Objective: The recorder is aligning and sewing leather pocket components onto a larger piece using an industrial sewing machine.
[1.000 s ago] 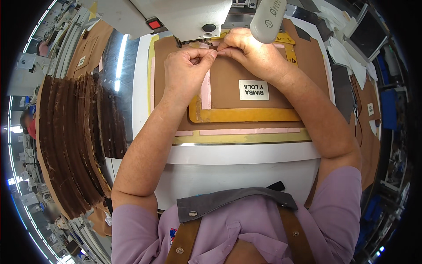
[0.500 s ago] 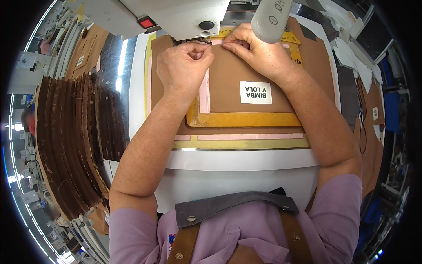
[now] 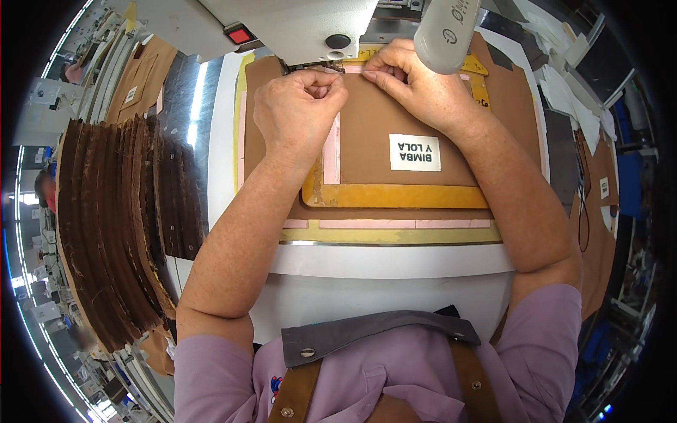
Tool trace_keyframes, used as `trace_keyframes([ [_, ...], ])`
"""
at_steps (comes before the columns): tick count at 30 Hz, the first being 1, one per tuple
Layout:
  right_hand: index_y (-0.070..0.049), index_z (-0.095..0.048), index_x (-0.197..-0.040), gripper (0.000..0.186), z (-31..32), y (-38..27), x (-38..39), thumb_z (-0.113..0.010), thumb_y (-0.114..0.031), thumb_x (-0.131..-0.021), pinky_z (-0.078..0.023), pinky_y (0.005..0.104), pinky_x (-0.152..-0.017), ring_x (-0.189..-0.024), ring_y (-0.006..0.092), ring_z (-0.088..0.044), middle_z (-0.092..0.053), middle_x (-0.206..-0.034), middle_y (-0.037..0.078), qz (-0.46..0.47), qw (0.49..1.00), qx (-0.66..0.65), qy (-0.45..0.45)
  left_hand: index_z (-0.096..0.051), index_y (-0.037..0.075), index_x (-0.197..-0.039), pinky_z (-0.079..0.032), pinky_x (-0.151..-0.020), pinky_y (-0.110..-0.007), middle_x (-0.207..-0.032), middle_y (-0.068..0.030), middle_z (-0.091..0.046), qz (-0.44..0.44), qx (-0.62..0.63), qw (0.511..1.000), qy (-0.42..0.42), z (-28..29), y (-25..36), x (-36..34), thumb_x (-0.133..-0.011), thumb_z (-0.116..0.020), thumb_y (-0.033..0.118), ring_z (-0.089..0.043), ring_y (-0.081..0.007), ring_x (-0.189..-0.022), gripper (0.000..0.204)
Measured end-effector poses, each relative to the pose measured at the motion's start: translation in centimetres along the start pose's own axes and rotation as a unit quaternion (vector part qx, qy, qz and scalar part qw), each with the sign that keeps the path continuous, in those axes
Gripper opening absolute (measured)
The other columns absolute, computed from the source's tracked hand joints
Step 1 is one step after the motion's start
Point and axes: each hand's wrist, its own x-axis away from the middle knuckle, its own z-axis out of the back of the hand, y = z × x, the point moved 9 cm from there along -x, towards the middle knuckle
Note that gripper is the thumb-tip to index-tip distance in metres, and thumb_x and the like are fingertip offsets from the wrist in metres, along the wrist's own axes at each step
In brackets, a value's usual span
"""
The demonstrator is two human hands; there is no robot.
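Under the pale head of a sewing machine (image 3: 303, 28), my left hand (image 3: 296, 109) is closed in a pinch close to the metal foot area. Across a small gap, my right hand (image 3: 423, 88) also pinches, its thumb and forefinger tips over the upper edge of a brown panel (image 3: 377, 116). Whatever either pinch holds is too small to make out. On the panel lies a white printed label (image 3: 415, 153). An amber frame (image 3: 402, 197) runs along its lower side, with a pink strip (image 3: 331, 158) inside. Beneath everything is a yellow-edged backing sheet (image 3: 388, 236).
A thick stack of dark brown pieces (image 3: 106, 233) stands at my left. A rounded grey device (image 3: 448, 35) hangs beside my right hand. Brown pieces (image 3: 596, 261) and white papers (image 3: 568, 84) lie at the right. A red switch (image 3: 240, 34) sits on the machine.
The whole scene has shifted slightly right and down in the picture. Both hands keep their pinches at nearly the same places beside the machine.
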Motion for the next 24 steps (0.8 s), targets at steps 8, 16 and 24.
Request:
trace_keyframes([
  [8, -0.007, -0.075, -0.100, 0.016, -0.03, 0.06, -0.03, -0.074, -0.022, -0.093, -0.055, 0.0309, -0.073, -0.081, 0.0174, -0.068, -0.069, -0.092, 0.005, -0.013, 1.000, 0.014, -0.009, -0.081, 0.003, -0.090, -0.054, -0.066, -0.023, -0.070, -0.0037, -0.073, 0.000, -0.010, 1.000, 0.003, 0.04, 0.02, -0.02, -0.079, -0.080, 0.018, -0.066, -0.0072, -0.063, 0.019],
  [16, -0.008, -0.074, -0.101, 0.018, -0.03, 0.14, -0.03, -0.072, -0.025, -0.094, -0.055, 0.0303, -0.074, -0.083, 0.0165, -0.068, -0.070, -0.093, 0.004, -0.031, 0.999, 0.024, -0.024, -0.081, 0.010, -0.083, -0.055, -0.066, -0.030, -0.067, 0.0002, -0.073, -0.009, -0.001, 1.000, 0.020, 0.14, -0.27, -0.01, -0.077, -0.077, 0.020, -0.069, -0.0122, -0.063, 0.012],
  [24, -0.008, -0.074, -0.100, 0.016, -0.05, 0.04, -0.01, -0.073, -0.022, -0.093, -0.055, 0.0299, -0.074, -0.082, 0.0159, -0.068, -0.069, -0.093, 0.004, -0.021, 1.000, 0.015, -0.016, -0.081, 0.011, -0.081, -0.054, -0.065, -0.030, -0.065, 0.0003, -0.072, -0.006, -0.001, 1.000, 0.026, 0.15, -0.36, -0.05, -0.075, -0.077, 0.021, -0.068, -0.0128, -0.062, 0.012],
])
